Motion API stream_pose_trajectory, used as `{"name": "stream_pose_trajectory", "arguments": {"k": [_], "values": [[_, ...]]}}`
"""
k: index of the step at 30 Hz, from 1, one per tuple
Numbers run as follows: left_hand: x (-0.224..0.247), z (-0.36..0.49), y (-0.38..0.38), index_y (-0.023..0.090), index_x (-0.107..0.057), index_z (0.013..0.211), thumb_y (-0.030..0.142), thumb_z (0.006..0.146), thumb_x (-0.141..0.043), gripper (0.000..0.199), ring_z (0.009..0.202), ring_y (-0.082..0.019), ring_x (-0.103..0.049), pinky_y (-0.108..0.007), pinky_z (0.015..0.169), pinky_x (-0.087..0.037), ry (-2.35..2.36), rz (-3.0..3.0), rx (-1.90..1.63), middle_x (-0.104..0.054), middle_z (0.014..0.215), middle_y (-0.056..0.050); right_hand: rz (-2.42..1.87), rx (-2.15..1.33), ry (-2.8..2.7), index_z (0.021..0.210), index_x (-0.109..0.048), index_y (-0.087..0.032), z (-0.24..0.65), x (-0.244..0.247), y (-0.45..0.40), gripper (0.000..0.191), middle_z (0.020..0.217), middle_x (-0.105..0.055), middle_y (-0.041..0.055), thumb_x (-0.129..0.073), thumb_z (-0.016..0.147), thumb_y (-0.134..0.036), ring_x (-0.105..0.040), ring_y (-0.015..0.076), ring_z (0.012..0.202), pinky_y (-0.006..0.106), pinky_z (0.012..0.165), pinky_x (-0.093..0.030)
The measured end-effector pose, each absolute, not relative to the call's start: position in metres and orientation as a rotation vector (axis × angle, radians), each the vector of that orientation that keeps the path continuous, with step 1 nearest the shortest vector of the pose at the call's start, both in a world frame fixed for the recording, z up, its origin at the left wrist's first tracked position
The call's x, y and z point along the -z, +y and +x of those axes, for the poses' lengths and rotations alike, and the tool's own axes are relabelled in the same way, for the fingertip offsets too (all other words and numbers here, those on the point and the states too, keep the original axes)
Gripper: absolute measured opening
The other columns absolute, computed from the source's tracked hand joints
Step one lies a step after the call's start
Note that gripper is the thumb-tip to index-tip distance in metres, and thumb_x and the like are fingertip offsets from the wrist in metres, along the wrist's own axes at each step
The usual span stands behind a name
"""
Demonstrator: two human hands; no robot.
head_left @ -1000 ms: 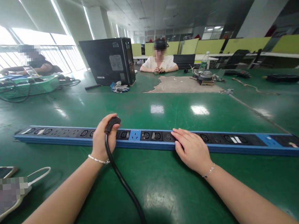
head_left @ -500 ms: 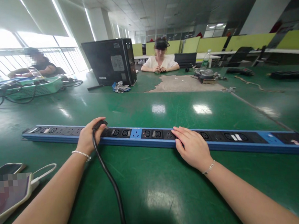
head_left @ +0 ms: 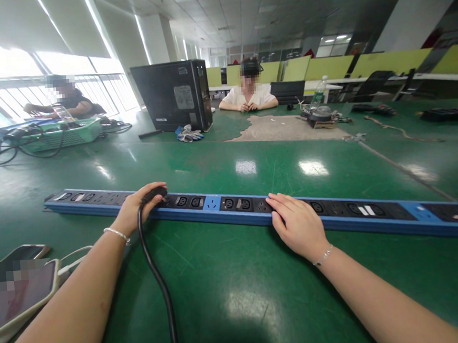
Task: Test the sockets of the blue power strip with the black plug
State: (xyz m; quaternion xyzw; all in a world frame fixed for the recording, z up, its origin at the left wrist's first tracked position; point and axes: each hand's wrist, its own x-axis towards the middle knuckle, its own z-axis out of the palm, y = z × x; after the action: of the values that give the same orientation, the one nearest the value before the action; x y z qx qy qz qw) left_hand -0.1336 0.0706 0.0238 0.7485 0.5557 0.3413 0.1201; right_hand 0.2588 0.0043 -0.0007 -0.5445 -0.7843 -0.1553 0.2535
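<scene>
A long blue power strip with black socket blocks lies across the green table. My left hand is closed around a black power plug over the left half of the strip. From the plug a thick black cable hangs toward me and leaves the view at the bottom. Whether the plug's pins sit in a socket is hidden. My right hand rests on the strip right of the middle, fingers stretched out over the sockets and thumb at the near edge.
Two phones lie at the left, one with a white cable. Farther back stand a green basket of cables, a black computer case, gloves and a bottle. One person sits opposite, another at far left.
The plug in my left hand has tipped lower and flatter toward the strip, and its cable has swung left. My right hand stays on the strip. The whole view has shifted slightly.
</scene>
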Motion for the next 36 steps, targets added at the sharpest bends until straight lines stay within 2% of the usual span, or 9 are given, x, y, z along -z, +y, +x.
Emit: {"name": "stream_pose_trajectory", "arguments": {"k": [10,22,36], "values": [[-0.027,-0.13,0.069,0.019,-0.061,0.112,0.063,0.076,-0.05,0.058,0.102,-0.026,-0.061,-0.038,0.095,-0.045,1.577,2.274,-0.931,-0.067,0.111,-0.01,-1.474,0.42,-2.131,0.116,-0.063,-0.021,0.259,0.001,0.004,0.036,0.122,-0.061,0.0038,-0.042,0.087,-0.024,-0.054,0.0189,0.114,0.038,0.097,-0.042],[-0.02,-0.134,0.07,0.022,-0.061,0.112,0.056,0.08,-0.049,0.048,0.101,-0.025,-0.06,-0.037,0.093,-0.044,1.548,2.41,-0.844,-0.066,0.111,-0.009,-1.487,0.429,-2.133,0.115,-0.063,-0.02,0.258,0.0,0.003,0.035,0.123,-0.061,0.0027,-0.041,0.087,-0.024,-0.054,0.019,0.114,0.037,0.097,-0.041],[-0.011,-0.131,0.065,0.022,-0.059,0.116,0.054,0.084,-0.045,0.047,0.102,-0.024,-0.058,-0.039,0.094,-0.043,1.628,2.518,-0.895,-0.065,0.11,-0.008,-1.503,0.447,-2.137,0.114,-0.063,-0.018,0.258,0.001,0.003,0.035,0.123,-0.061,0.0028,-0.041,0.088,-0.024,-0.054,0.0183,0.114,0.036,0.098,-0.04]]}}
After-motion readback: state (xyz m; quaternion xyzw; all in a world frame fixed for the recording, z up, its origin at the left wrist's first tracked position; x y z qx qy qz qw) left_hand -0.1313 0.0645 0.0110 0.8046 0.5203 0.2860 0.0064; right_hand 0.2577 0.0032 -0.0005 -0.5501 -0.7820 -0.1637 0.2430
